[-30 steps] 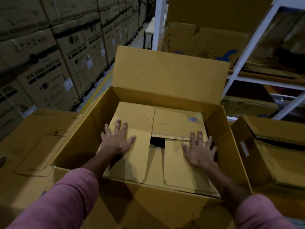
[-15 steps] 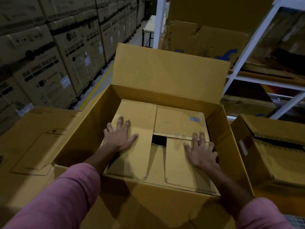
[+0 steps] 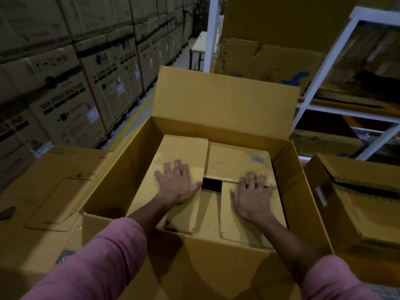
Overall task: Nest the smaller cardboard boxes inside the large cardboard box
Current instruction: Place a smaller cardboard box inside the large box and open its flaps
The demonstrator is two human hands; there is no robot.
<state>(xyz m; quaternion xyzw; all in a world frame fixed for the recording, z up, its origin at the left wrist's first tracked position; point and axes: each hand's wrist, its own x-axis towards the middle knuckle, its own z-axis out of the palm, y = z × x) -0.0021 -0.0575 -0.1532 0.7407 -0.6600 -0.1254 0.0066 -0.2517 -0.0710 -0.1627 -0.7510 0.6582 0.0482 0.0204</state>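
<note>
- Both hands, left hand point(image 3: 176, 187) and right hand point(image 3: 252, 197), lie flat with fingers spread on the small box point(image 3: 184, 152).
- The small box sits inside the big box point(image 3: 225, 100).
- Another box point(image 3: 368, 204) stands just beside it on the right.

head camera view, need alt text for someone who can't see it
Two open hands, left hand and right hand, press flat on the folded top flaps of a smaller brown cardboard box sitting inside a large open brown cardboard box. Stacked printed washing machine cartons line the left; a white metal rack stands right.
</note>
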